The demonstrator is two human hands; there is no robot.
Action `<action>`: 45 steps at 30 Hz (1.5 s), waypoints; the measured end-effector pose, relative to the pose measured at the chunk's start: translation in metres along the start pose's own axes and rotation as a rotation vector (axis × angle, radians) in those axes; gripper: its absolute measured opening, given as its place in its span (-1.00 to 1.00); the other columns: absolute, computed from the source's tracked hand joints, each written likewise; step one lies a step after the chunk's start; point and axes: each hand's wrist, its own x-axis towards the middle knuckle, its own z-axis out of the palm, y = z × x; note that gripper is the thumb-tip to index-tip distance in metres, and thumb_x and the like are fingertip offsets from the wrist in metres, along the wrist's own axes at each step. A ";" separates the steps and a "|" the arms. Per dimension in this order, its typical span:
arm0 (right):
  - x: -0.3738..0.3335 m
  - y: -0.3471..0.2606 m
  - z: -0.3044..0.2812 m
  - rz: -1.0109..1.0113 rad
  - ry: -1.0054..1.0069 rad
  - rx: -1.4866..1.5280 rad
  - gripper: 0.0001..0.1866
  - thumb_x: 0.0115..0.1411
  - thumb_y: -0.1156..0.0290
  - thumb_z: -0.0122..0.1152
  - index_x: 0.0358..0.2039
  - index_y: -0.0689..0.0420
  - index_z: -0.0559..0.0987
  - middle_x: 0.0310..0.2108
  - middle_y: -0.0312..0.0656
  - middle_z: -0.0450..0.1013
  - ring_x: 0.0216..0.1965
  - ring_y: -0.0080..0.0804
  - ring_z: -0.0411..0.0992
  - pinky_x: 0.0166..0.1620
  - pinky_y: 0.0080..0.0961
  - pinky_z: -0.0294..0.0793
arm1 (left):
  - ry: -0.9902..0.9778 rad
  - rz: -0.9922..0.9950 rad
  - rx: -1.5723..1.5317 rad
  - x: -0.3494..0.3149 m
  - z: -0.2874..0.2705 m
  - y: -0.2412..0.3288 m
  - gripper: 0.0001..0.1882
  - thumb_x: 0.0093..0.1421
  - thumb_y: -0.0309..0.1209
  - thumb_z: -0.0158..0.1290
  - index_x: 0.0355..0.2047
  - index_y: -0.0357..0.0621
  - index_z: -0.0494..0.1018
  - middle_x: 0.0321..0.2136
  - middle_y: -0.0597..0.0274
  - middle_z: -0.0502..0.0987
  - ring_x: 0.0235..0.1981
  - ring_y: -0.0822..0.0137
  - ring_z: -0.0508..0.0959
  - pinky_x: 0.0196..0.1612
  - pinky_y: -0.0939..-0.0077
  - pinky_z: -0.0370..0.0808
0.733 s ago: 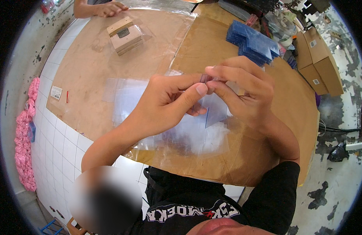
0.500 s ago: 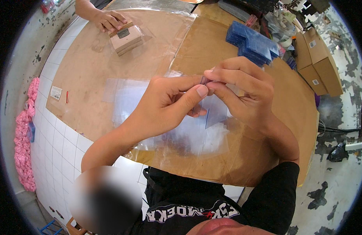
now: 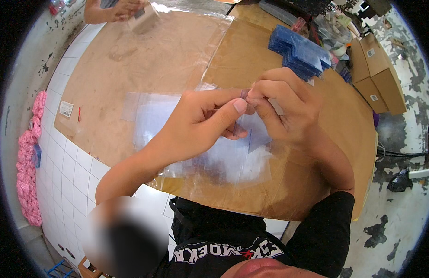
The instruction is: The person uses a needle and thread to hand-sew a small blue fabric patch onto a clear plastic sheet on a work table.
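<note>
Above the table's middle, my left hand (image 3: 203, 118) pinches a clear plastic piece (image 3: 257, 134) between thumb and index finger. My right hand (image 3: 288, 104) meets it there, its thumb and fingertips closed on the same piece's upper edge. The lower part of the piece hangs below my fingers as a bluish, see-through flap; the pinched edge is mostly covered by my fingertips. Beneath both hands lies a spread of clear plastic sheets (image 3: 152, 123), partly hidden by my left hand and forearm.
Brown sheeting covers the table (image 3: 108, 88). A stack of blue-edged plastic pieces (image 3: 298, 51) lies at the far right, near a cardboard box (image 3: 377, 69). At the far left, a co-worker's hand (image 3: 126, 10) is by a wooden block (image 3: 145, 19). A small white label (image 3: 66, 109) lies near the left edge.
My fingertips have shifted slightly right along the plastic piece, and its hanging flap has turned a little. The co-worker's wooden block has moved away, toward the far edge.
</note>
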 end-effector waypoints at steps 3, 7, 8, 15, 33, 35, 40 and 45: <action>-0.006 0.000 0.007 -0.025 0.011 -0.035 -0.82 0.07 0.59 0.31 -0.31 0.18 0.51 -0.33 -0.10 0.44 -0.31 -0.18 0.48 -0.31 -0.40 0.50 | 0.003 -0.092 -0.078 0.002 -0.004 -0.002 -0.55 0.40 -0.20 -0.06 0.07 -0.35 0.45 -0.21 0.09 0.60 -0.36 0.39 0.64 -0.26 0.58 0.63; -0.007 0.008 0.009 -0.008 0.040 0.058 -0.81 0.10 0.62 0.26 -0.27 0.17 0.49 -0.32 -0.09 0.44 -0.31 -0.18 0.48 -0.28 -0.41 0.49 | 0.029 -0.111 -0.184 0.006 -0.007 -0.003 -0.53 0.40 -0.18 -0.07 0.11 -0.33 0.41 -0.19 0.03 0.59 -0.35 0.31 0.66 -0.27 0.53 0.65; -0.007 0.010 0.010 0.000 0.058 0.080 -0.82 0.11 0.62 0.25 -0.28 0.17 0.48 -0.32 -0.09 0.44 -0.30 -0.18 0.48 -0.28 -0.41 0.49 | 0.040 -0.115 -0.195 0.008 -0.007 -0.003 -0.53 0.40 -0.18 -0.07 0.13 -0.32 0.39 -0.19 0.01 0.58 -0.35 0.29 0.66 -0.28 0.53 0.65; -0.005 0.018 0.011 -0.009 0.097 0.046 -0.85 0.13 0.62 0.23 -0.29 0.17 0.47 -0.32 -0.09 0.45 -0.31 -0.18 0.47 -0.30 -0.44 0.47 | 0.211 0.043 -0.035 0.007 -0.007 -0.005 -0.71 0.38 -0.36 -0.07 0.05 -0.21 0.37 -0.23 -0.03 0.58 -0.38 0.28 0.67 -0.38 0.53 0.65; -0.010 0.028 0.015 -0.020 -0.004 0.133 -0.94 0.24 0.53 0.15 -0.34 0.17 0.44 -0.23 -0.04 0.52 -0.23 -0.22 0.49 -0.11 -0.38 0.47 | 0.283 -0.126 0.002 0.020 -0.014 -0.021 -0.68 0.34 -0.24 -0.02 -0.25 -0.31 0.50 -0.30 0.16 0.58 -0.59 0.37 0.60 -0.52 0.61 0.57; -0.010 0.037 0.020 0.207 0.235 0.553 -0.92 0.33 0.47 0.05 -0.34 0.16 0.42 -0.21 -0.02 0.52 -0.13 -0.17 0.48 0.04 -0.32 0.41 | 0.348 -0.121 -0.012 0.024 -0.025 -0.015 -0.70 0.33 -0.25 -0.02 -0.26 -0.29 0.49 -0.33 0.19 0.55 -0.57 0.37 0.61 -0.52 0.60 0.57; 0.004 0.095 -0.031 0.298 0.632 0.611 -0.77 0.37 0.26 0.04 -0.26 0.19 0.42 -0.27 -0.08 0.50 -0.17 -0.23 0.50 -0.04 -0.31 0.47 | 0.455 -0.093 -0.012 0.032 -0.059 -0.017 -0.75 0.31 -0.21 0.01 -0.25 -0.15 0.47 -0.31 0.25 0.51 -0.55 0.37 0.58 -0.50 0.56 0.56; -0.002 0.111 -0.123 0.513 0.976 0.707 -0.84 0.27 0.39 0.10 -0.22 0.20 0.47 -0.47 -0.27 0.34 -0.41 -0.37 0.43 -0.31 -0.38 0.51 | 0.466 -0.057 0.079 0.040 -0.062 -0.019 -0.71 0.33 -0.21 -0.01 -0.26 -0.23 0.47 -0.34 0.26 0.51 -0.51 0.35 0.62 -0.46 0.58 0.59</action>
